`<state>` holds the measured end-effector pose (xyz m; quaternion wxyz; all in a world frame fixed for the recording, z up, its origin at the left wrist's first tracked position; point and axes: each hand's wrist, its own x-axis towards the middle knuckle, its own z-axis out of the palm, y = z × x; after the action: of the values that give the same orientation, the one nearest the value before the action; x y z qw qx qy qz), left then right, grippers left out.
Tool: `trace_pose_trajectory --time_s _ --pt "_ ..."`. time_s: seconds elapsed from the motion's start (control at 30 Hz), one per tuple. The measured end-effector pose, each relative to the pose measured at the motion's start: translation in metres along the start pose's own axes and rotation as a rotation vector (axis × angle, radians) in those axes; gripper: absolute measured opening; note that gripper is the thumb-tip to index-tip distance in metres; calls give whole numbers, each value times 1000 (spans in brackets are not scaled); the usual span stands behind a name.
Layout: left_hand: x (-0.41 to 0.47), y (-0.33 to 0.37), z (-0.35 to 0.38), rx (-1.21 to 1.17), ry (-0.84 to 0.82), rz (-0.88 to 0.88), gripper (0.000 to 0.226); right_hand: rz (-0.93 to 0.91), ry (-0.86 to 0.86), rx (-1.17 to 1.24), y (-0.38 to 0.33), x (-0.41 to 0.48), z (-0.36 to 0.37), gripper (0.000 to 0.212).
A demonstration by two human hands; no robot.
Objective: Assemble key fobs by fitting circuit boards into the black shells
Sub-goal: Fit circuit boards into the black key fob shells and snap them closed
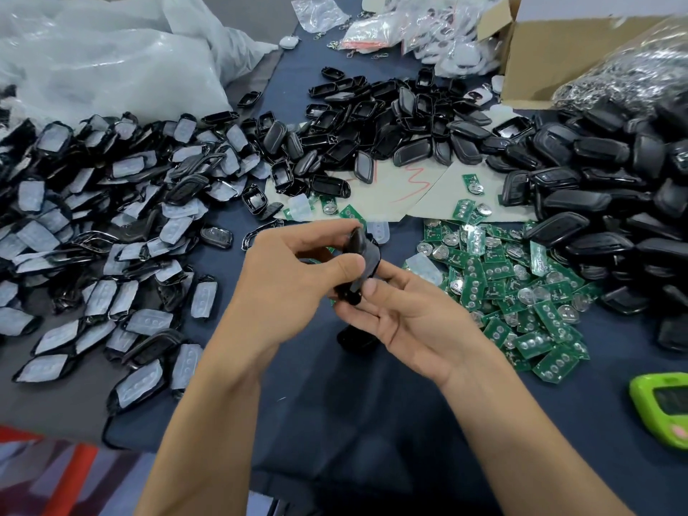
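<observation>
Both hands meet over the middle of the dark table around one black key fob shell (363,260). My left hand (294,273) grips it from the left, thumb across its side and fingers curled over the top. My right hand (413,318) cradles it from below, thumb pressing near the shell's lower end. A slip of green shows under the shell; whether it is a board in the shell I cannot tell. Loose green circuit boards (521,303) lie heaped just right of my hands. Another black shell (355,338) lies on the table under my right hand.
Shells with clear rubber pads (111,255) cover the left side. Empty black shells (391,132) pile at the back, closed black fobs (614,202) at the right. A cardboard box (551,61) and plastic bags stand behind. A green device (662,407) lies at the right edge.
</observation>
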<state>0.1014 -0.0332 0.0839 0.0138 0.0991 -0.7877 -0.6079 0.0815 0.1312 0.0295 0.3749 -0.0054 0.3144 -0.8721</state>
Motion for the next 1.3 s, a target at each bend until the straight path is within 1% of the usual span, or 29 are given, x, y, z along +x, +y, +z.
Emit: trace_pose_trajectory --time_s 0.13,0.23,0.27,0.3,0.33,0.4,0.47,0.53,0.57,0.6,0.67,0.7,0.73,0.77,0.8,0.83,0.87,0.93,1.0,1.07,1.23,1.3 --pt "-1 3 -5 -228 5 -27 35 13 -17 80 -4 -2 -4 38" --pt "2 -4 -14 -525 20 -75 34 19 3 126 -7 -5 -5 34" --pt "3 -9 -18 -591 32 -88 32 17 13 131 -8 -7 -5 33" --pt "5 -17 -22 -601 59 -106 29 15 21 132 -9 -8 -6 31" --pt "6 -25 -25 -559 95 -136 26 14 30 127 -11 -10 -7 30" --pt "7 -46 -26 -388 140 -230 28 20 60 83 -13 -13 -8 29" --pt "5 -60 -23 -269 105 -310 34 31 108 -1 -15 -15 -7 29" --pt "6 -69 -22 -221 101 -332 37 36 167 -122 -16 -15 -6 27" --pt "6 -69 -23 -168 130 -327 37 32 198 -195 -17 -14 -5 25" --pt "7 -68 -24 -45 189 -315 38 23 228 -273 -17 -14 -4 23" --pt "7 -60 -25 388 343 -256 33 0 281 -427 -17 -12 -1 19" --pt "4 -52 -23 533 399 -195 30 -12 302 -493 -17 -12 1 17" --pt "1 -45 -19 526 398 -126 27 -24 316 -547 -16 -11 4 16" --pt "0 -38 -14 391 333 -74 23 -34 322 -592 -15 -10 6 16" --pt "-2 -31 -7 193 232 -56 22 -43 321 -630 -15 -9 8 18" --pt "-2 -26 1 20 129 -73 22 -51 316 -661 -14 -9 10 21" --pt "-2 -23 8 -93 48 -87 24 -59 307 -681 -13 -8 11 24" --pt "-2 -21 16 -154 -27 -92 25 -65 286 -698 -13 -9 12 25" --pt "-2 -23 20 -171 -55 -107 23 -60 279 -702 -12 -10 13 24" --pt "-3 -25 21 -216 -59 -127 19 -62 310 -698 -9 -10 12 22" --pt "-2 -29 24 -224 69 -132 20 -134 418 -814 -2 -11 5 16" --pt "-3 -30 25 -207 106 -137 19 -149 439 -831 0 -11 4 17"
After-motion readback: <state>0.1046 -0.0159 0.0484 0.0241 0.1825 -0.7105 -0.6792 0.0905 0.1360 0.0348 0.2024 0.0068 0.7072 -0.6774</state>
